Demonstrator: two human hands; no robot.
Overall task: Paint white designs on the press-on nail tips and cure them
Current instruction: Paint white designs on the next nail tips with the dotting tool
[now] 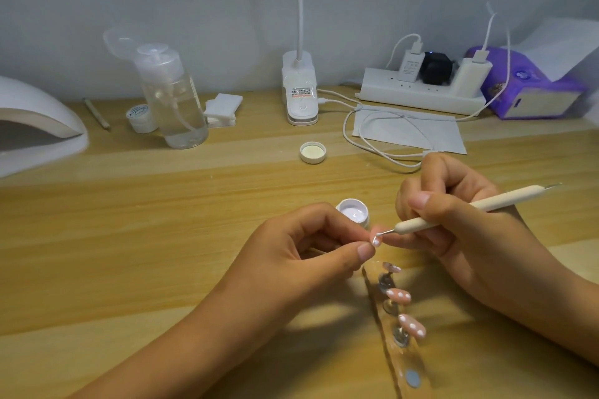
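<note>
Pink tip, pinched in your left hand, lies just left of your right hand, whose grip clamps the tool slanting down-left onto it.

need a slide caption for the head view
Left hand pinches a pink nail tip while the right hand dots white onto it with a dotting tool, open gel pot behind.
</note>
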